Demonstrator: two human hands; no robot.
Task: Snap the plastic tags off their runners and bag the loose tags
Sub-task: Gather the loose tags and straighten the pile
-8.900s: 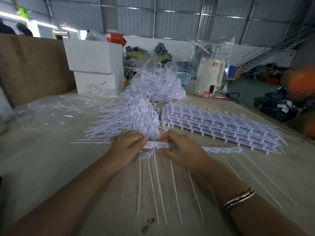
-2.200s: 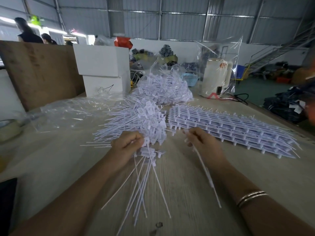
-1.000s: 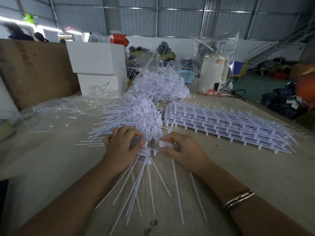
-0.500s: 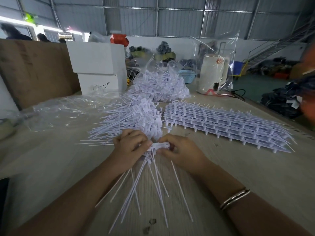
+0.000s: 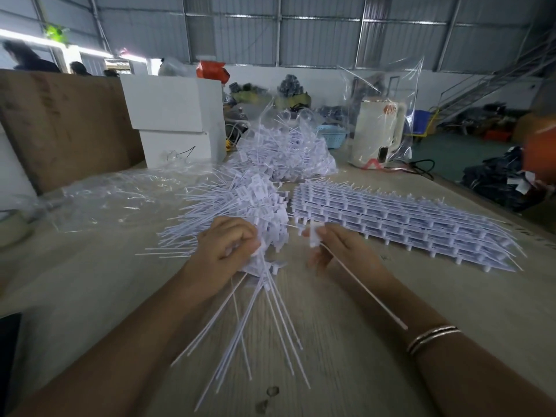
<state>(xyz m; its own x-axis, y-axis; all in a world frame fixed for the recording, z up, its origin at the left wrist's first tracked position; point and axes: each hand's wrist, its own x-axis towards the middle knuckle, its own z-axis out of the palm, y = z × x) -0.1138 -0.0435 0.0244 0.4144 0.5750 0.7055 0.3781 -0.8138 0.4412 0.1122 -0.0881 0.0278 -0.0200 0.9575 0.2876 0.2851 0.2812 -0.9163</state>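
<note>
Your left hand grips a bunch of loose tags by their heads, fingers curled tight around them, with the thin tails fanning toward you across the surface. Your right hand pinches a single tag by its head between thumb and fingertips, its tail slanting over your wrist toward the bracelet. The two hands are apart. Just beyond your left hand lies a heap of snapped-off tags, and to its right, far of your right hand, sits a flat stack of tags on runners. Farther back a clear bag of tags stands near the white boxes, and crumpled clear plastic spreads out to the left.
</note>
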